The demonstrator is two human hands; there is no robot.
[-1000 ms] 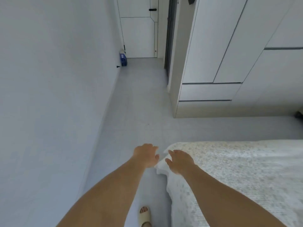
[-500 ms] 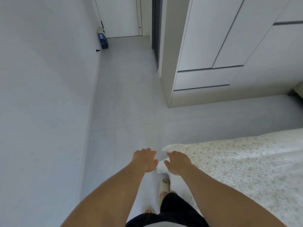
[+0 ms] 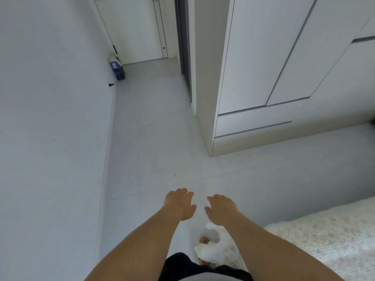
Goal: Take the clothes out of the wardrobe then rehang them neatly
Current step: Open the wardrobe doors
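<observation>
Still shut, wardrobe point(image 3: 263, 57); no clothes visible. Left hand point(image 3: 179, 203), right hand point(image 3: 221, 209): spread, empty. Probably soft, light; best gripped by hangers.

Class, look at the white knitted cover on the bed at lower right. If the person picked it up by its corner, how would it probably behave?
The bed cover would probably flop: its corner already droops in soft folds over the bed's edge. Its nubbly texture suggests an easy, non-slippery hold. It looks thick, so perhaps weighty. Both the left hand and right hand hold nothing.
</observation>
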